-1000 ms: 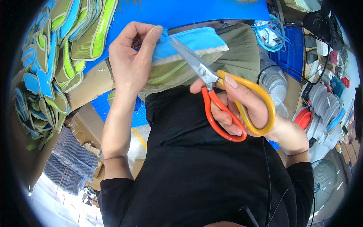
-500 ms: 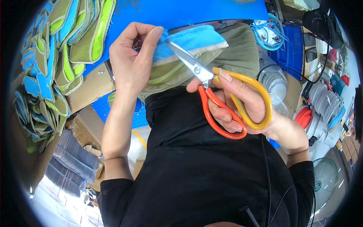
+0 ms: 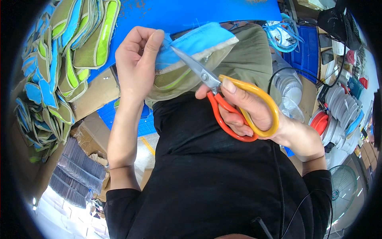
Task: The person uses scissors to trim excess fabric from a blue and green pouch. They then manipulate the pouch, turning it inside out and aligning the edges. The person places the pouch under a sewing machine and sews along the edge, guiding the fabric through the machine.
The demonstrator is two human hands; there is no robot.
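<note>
My left hand pinches the upper left end of a light-blue fabric strip with pale edging, sewn to an olive and green mesh piece. My right hand grips large scissors with one yellow and one red handle. The blades point up and left, their tips lying at the blue fabric just right of my left fingertips; whether they touch it I cannot tell. A khaki cloth lies beneath the piece over my lap.
A pile of olive, green and blue fabric pieces hangs at left beside a blue table. Cardboard is below it. Coiled blue cord, a blue bin, white rolls and a fan sit at right.
Both hands have shifted slightly left, with the fabric and scissors. My right hand and the scissors also sit a little higher; my left hand sits slightly lower.
</note>
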